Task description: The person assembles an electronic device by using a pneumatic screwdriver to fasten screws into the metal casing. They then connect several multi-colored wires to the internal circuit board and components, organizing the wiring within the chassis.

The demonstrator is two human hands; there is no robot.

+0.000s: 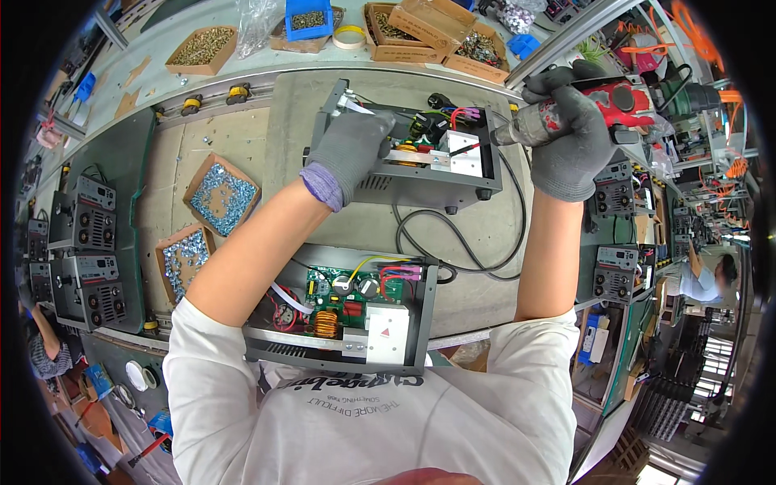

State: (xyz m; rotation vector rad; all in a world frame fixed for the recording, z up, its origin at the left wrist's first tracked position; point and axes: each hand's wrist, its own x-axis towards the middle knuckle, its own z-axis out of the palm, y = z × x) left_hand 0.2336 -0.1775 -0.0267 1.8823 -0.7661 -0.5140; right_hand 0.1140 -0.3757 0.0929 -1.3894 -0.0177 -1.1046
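My left hand [349, 153], in a grey glove with a purple cuff, presses down on the top edge of an open grey electronics chassis [420, 182] lying on the bench. My right hand [570, 137], also grey-gloved, grips a red and grey power screwdriver [602, 101] whose tip points left into the chassis near its white block and coloured wires. A second open chassis [343, 311], with a green circuit board, a copper coil and red wires, lies close to my body.
Two cardboard trays of silver screws [222, 194] sit left of the mat. Boxes of brass screws [202, 47] and parts line the far edge. Finished grey units [81, 214] stand at left and right. A black cable [461, 238] loops between the chassis. Another person sits at far right.
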